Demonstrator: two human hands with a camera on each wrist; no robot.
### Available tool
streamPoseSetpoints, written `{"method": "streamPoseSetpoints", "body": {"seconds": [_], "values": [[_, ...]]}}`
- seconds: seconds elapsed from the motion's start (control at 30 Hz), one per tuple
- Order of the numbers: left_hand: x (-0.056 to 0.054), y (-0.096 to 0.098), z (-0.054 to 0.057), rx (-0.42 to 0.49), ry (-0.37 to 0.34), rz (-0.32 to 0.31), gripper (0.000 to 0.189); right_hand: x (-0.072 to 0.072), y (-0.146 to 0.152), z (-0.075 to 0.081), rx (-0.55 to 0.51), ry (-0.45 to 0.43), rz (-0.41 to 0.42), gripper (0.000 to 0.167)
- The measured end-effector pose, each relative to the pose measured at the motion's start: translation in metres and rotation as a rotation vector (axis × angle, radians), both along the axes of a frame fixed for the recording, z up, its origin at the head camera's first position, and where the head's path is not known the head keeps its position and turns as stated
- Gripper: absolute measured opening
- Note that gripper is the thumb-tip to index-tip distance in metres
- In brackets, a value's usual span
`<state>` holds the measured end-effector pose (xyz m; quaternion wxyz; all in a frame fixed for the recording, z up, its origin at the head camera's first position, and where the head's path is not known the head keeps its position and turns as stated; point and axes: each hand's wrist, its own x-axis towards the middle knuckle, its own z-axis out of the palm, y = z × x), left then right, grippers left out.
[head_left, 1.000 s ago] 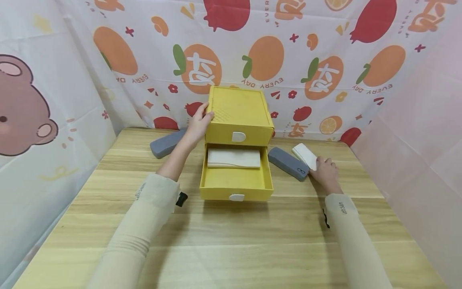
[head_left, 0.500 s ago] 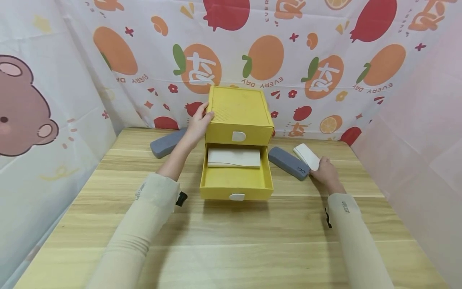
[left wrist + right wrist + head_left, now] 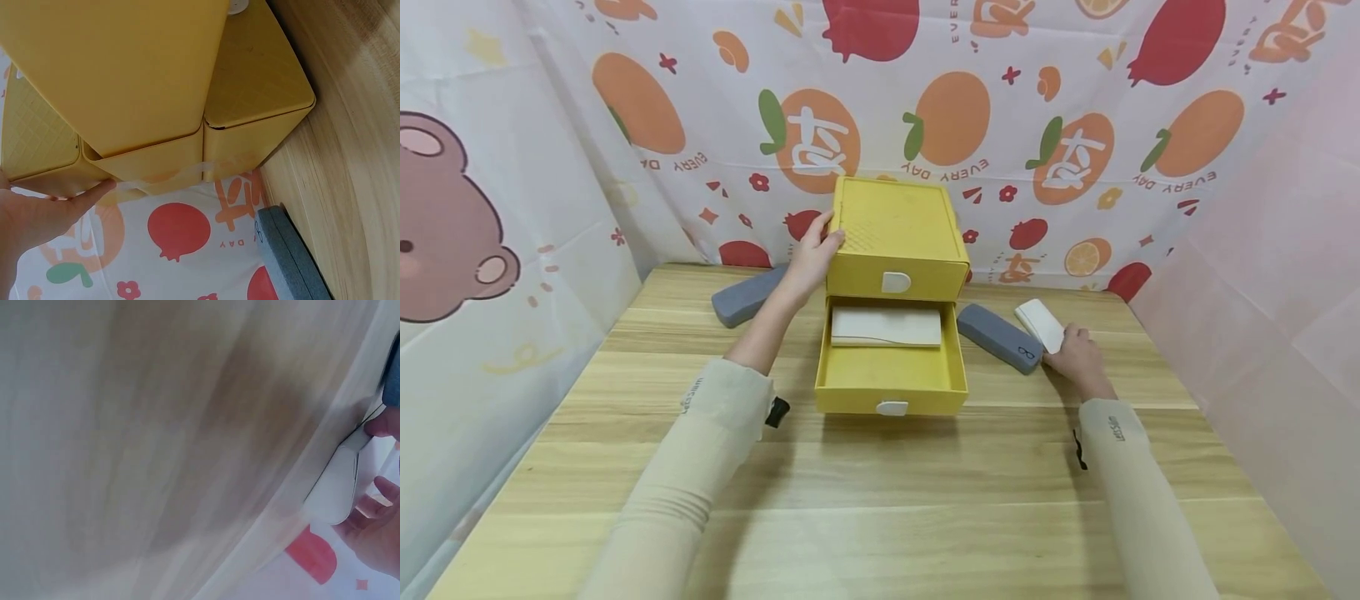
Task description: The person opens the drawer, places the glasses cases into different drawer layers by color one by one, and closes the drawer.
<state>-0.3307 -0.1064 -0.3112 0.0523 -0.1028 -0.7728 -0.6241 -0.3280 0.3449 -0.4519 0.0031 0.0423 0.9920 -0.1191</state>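
A yellow two-drawer storage box [image 3: 898, 221] stands on the table, its lower drawer [image 3: 891, 402] pulled out. Inside that drawer, toward the back, lies a white case [image 3: 886, 326]. My left hand [image 3: 808, 262] rests against the box's upper left side; in the left wrist view its fingers lie fairly straight along the yellow wall. To the right, my right hand [image 3: 1077, 360] holds the near end of a white glasses case [image 3: 1038, 323], thumb on one side and fingers on the other in the right wrist view. Beside it lies a grey glasses case [image 3: 1000, 337] with a small glasses print.
A second grey case [image 3: 747, 297] lies left of the box, partly behind my left forearm. The wood-grain table [image 3: 880, 508] extends in front. A fruit-printed cloth [image 3: 955, 117] hangs behind, and further cloths stand at both sides.
The white glasses case at my right hand has shifted slightly to the right and nearer. My right hand has moved a little with it. The left hand and the box look unchanged.
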Motion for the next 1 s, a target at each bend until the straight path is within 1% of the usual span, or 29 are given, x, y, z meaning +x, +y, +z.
{"method": "streamPoseSetpoints", "body": {"seconds": [0.2, 0.4, 0.5, 0.63, 0.8, 0.9, 1.0], "values": [[0.001, -0.001, 0.0, -0.008, -0.008, 0.011, 0.057, -0.001, 0.002, -0.004, 0.027, -0.03, 0.087, 0.07], [0.004, -0.001, 0.002, 0.001, -0.016, 0.01, 0.056, 0.0, 0.008, -0.006, 0.007, 0.006, 0.13, 0.067], [0.005, 0.0, 0.002, 0.006, -0.019, 0.003, 0.056, 0.003, 0.01, -0.006, -0.005, 0.018, 0.137, 0.067], [0.003, 0.001, 0.002, 0.011, -0.023, 0.0, 0.056, 0.006, 0.013, -0.006, -0.051, 0.019, 0.117, 0.067], [0.003, 0.002, 0.002, 0.013, -0.02, 0.0, 0.056, 0.008, 0.015, -0.004, -0.089, 0.064, 0.09, 0.065], [0.003, 0.002, 0.002, 0.016, -0.019, 0.002, 0.056, 0.007, 0.016, -0.001, -0.103, 0.092, 0.095, 0.064], [0.003, 0.001, 0.002, 0.015, -0.022, 0.005, 0.056, 0.007, 0.016, 0.003, -0.141, 0.103, 0.105, 0.064]]}}
